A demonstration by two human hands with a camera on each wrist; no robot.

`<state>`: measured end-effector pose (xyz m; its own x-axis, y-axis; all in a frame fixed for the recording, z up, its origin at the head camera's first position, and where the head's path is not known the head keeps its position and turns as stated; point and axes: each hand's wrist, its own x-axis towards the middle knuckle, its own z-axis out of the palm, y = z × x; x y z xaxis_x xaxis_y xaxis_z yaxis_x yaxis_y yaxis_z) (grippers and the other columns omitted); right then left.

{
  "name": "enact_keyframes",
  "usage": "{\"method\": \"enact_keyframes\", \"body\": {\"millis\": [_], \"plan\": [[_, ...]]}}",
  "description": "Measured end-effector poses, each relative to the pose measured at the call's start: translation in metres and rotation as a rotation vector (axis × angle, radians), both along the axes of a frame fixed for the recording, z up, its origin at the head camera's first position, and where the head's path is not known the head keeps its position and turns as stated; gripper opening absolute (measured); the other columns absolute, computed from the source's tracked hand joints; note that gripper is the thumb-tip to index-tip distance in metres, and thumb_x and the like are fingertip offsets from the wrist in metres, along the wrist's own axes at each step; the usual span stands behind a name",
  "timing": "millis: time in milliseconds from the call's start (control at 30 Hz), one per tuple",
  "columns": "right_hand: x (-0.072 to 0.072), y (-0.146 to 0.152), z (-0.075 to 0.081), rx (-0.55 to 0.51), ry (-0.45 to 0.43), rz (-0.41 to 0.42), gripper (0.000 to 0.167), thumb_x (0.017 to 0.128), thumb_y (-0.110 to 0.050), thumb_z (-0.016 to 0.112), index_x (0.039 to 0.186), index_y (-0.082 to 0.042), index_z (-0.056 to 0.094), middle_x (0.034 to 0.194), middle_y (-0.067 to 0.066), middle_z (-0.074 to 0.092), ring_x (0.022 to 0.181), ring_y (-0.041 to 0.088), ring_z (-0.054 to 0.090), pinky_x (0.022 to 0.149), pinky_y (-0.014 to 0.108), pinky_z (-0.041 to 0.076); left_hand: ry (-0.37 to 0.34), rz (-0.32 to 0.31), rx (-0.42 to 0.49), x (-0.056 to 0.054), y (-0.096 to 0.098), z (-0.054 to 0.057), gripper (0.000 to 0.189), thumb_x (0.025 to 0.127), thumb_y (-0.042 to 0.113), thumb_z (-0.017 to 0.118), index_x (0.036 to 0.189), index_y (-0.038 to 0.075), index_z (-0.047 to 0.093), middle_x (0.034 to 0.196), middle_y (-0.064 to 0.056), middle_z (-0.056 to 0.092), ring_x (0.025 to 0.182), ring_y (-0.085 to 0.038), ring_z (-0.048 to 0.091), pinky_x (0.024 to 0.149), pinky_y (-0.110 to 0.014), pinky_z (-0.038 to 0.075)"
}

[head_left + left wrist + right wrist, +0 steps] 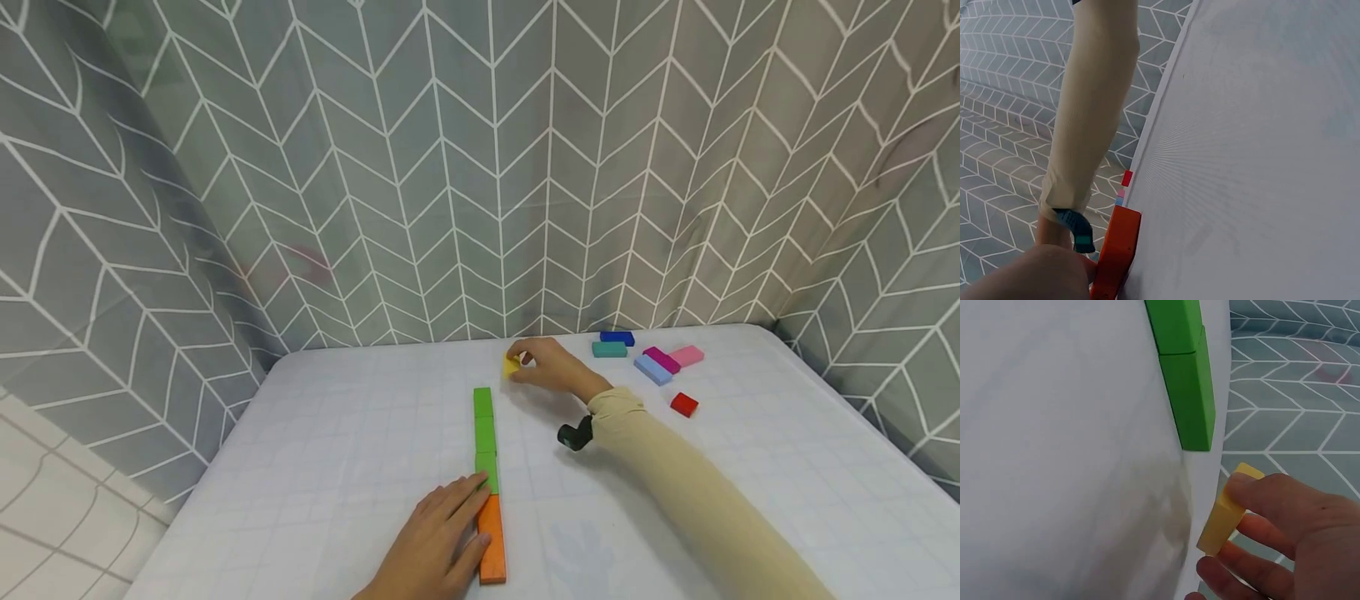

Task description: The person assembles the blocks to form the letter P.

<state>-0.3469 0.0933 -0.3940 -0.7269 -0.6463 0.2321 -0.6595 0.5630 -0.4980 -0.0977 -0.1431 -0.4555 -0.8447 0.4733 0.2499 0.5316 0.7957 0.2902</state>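
In the head view, three green blocks [485,435] form a straight column ending at an orange block [491,542] nearest me. My left hand [442,542] rests along the left side of this row, fingertips at the joint between green and orange, thumb against the orange block. The left wrist view shows the orange block's [1119,240] end up close. Beyond the far end of the column, my right hand [551,367] pinches a small yellow block [511,365] between thumb and fingers. In the right wrist view, that yellow block [1222,522] is tilted, near the last green block [1188,400].
At the back right lie a dark blue block [617,338], a teal block [609,350], a light blue block [652,369], a magenta block [662,360] and a pink block [687,356]. A red block [684,405] sits nearer. A patterned curtain [465,167] hangs behind the white table [337,433].
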Motion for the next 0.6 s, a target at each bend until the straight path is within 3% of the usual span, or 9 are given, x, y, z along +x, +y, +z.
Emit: {"method": "enact_keyframes", "body": {"millis": [133, 300, 467, 600], "plan": [[-0.004, -0.02, -0.004, -0.005, -0.031, 0.069, 0.027, 0.091, -0.011, 0.079, 0.115, 0.0, 0.071, 0.11, 0.009, 0.071, 0.098, 0.028, 0.067, 0.089, 0.036, 0.055, -0.03, 0.001, 0.0, 0.0, 0.001, 0.001, 0.057, 0.11, 0.048, 0.047, 0.153, 0.01, 0.054, 0.162, 0.002, 0.04, 0.143, -0.023, 0.045, 0.113, -0.055, 0.039], [-0.006, -0.035, -0.004, 0.022, -0.025, 0.113, 0.022, 0.093, -0.01, 0.079, 0.112, -0.001, 0.071, 0.109, 0.009, 0.072, 0.092, 0.022, 0.067, 0.085, 0.032, 0.055, -0.019, -0.015, 0.005, -0.001, 0.003, 0.001, 0.057, 0.111, 0.048, 0.045, 0.153, 0.011, 0.054, 0.161, 0.003, 0.042, 0.142, -0.022, 0.045, 0.113, -0.054, 0.04], [-0.004, -0.048, -0.005, 0.114, -0.028, 0.12, 0.022, 0.097, -0.011, 0.074, 0.117, -0.002, 0.069, 0.105, 0.007, 0.07, 0.091, 0.019, 0.062, 0.084, 0.031, 0.052, -0.021, -0.011, 0.006, 0.0, 0.003, 0.002, 0.056, 0.11, 0.047, 0.047, 0.152, 0.01, 0.055, 0.161, 0.002, 0.042, 0.142, -0.023, 0.046, 0.112, -0.056, 0.041], [-0.002, -0.055, -0.007, 0.153, -0.027, 0.074, 0.026, 0.099, -0.012, 0.073, 0.122, -0.003, 0.067, 0.101, 0.005, 0.067, 0.089, 0.019, 0.06, 0.082, 0.033, 0.052, -0.022, 0.0, 0.012, 0.0, 0.001, 0.003, 0.055, 0.11, 0.046, 0.048, 0.152, 0.01, 0.055, 0.161, 0.003, 0.042, 0.142, -0.023, 0.046, 0.112, -0.056, 0.041]]}}
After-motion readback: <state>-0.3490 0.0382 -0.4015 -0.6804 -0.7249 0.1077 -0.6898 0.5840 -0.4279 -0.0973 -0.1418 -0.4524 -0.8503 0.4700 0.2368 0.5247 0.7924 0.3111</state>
